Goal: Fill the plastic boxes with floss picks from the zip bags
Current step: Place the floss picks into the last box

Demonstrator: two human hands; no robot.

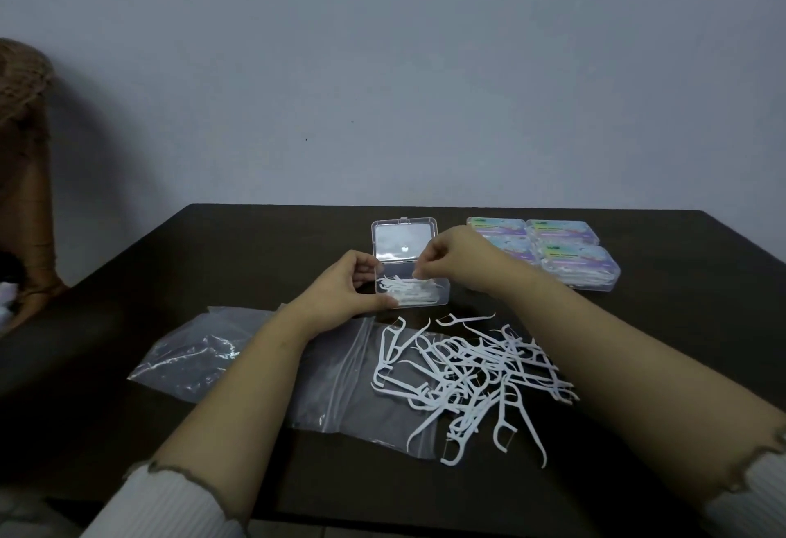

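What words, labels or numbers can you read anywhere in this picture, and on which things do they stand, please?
Nothing here reads clearly enough to quote.
Closed boxes: each colourful lid label carries dark lines of print, too small and blurred to read.
Open box: a small round mark on the raised lid, no legible text.
Zip bags: clear plastic, no print visible.

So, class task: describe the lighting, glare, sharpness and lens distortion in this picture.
Head view: dim, bluish light, with the dark table swallowing detail; small glare spots on the open box lid and creased zip bags; wide-angle bending stretches the forearms at the lower corners; white floss picks stand out fairly sharp; the closed boxes look soft, labels unreadable.
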